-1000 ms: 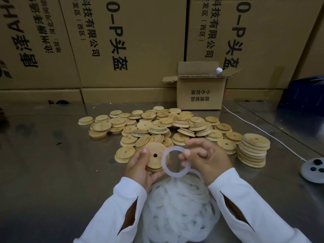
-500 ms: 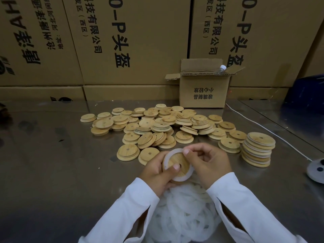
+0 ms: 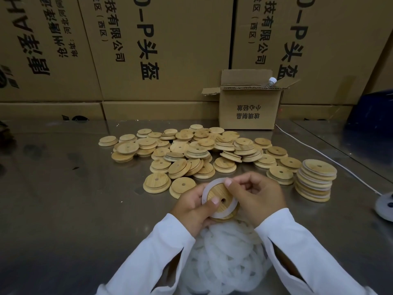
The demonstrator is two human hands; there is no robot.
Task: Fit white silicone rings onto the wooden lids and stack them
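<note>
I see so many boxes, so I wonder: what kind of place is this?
Probably a small factory or warehouse packing room. Big printed cartons line the back, a heap of wooden lids covers part of the steel worktable, and a pile of white silicone rings lies nearest.

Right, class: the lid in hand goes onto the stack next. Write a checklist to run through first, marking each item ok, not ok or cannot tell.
1. Left hand and right hand both grip the lid: ok.
2. Ring lies round the lid's face: ok.
3. Ring seated all the way round: cannot tell, since fingers cover its right side.
4. Stack stands to the right with its top bare: ok.
5. Stack straight enough for one more: ok, though it leans a little.
6. Spare rings lie heaped under the hands for the next lid: ok.
</note>
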